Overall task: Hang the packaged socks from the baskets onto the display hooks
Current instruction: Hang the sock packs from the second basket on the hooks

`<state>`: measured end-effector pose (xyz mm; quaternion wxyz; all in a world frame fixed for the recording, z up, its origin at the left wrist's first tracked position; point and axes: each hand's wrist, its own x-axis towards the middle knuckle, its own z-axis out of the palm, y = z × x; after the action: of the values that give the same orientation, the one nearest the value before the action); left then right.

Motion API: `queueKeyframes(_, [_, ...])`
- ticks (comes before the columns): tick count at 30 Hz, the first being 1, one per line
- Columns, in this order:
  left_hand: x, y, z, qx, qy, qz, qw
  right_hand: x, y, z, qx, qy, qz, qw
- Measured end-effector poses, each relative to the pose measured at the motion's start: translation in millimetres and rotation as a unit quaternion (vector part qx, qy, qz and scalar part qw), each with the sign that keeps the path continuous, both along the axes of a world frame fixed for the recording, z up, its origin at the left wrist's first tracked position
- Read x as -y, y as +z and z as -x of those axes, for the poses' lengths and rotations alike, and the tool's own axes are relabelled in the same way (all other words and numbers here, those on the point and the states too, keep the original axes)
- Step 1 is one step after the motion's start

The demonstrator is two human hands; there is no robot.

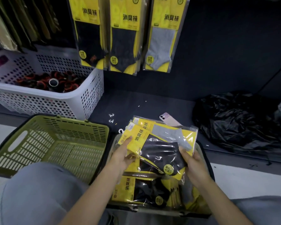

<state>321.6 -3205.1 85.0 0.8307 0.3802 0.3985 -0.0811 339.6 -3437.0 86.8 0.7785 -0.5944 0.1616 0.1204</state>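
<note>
Nearest, the left hand (122, 153) pinched the sock packs (157, 148) at their header end, the right hand (195, 166) apparently pinching the toe end; long axis ran up-left.

This is a shop's sock section. Identical yellow-carded sock packs (125, 34) hang in rows on a dark display wall (217, 46) above a low shelf (152, 101) that carries a white stock basket (91, 95). A green basket (55, 138) and a beige basket (161, 211) full of the same packs stand in front of it.
</note>
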Motion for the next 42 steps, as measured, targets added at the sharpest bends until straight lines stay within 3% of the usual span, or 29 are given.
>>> queueKeyframes(3, [21, 13, -3, 0.09, -0.03, 0.084, 0.992, 3, 11, -3, 0.022, 0.015, -0.029, 0.999])
queueKeyframes(5, [30, 23, -13, 0.142, -0.061, 0.075, 0.985, 1, 15, -7, 0.019, 0.034, -0.042, 0.998])
queueKeyframes(7, [31, 38, -26, 0.136, -0.069, 0.043, 0.987, -1, 21, -13, 0.026, 0.056, -0.03, 0.998])
queueKeyframes(11, [19, 70, -52, 0.155, -0.037, -0.054, 0.986, -1, 55, -48, 0.104, 0.037, 0.161, 0.981])
queueKeyframes(16, [3, 127, -76, 0.266, -0.073, -0.241, 0.931, -26, 133, -95, 0.309, 0.063, 0.296, 0.902])
queueKeyframes(19, [-7, 161, -82, 0.318, -0.117, -0.306, 0.89, -45, 177, -111, 0.298, 0.154, 0.226, 0.915])
queueKeyframes(22, [-18, 186, -89, 0.336, -0.113, -0.33, 0.875, -57, 205, -120, 0.281, 0.209, 0.143, 0.926])
queueKeyframes(32, [-36, 230, -118, 0.397, -0.031, -0.354, 0.846, -88, 237, -137, 0.263, 0.081, 0.035, 0.961])
queueKeyframes(42, [-77, 244, -143, 0.377, 0.047, -0.383, 0.842, -85, 251, -187, 0.277, -0.018, 0.047, 0.96])
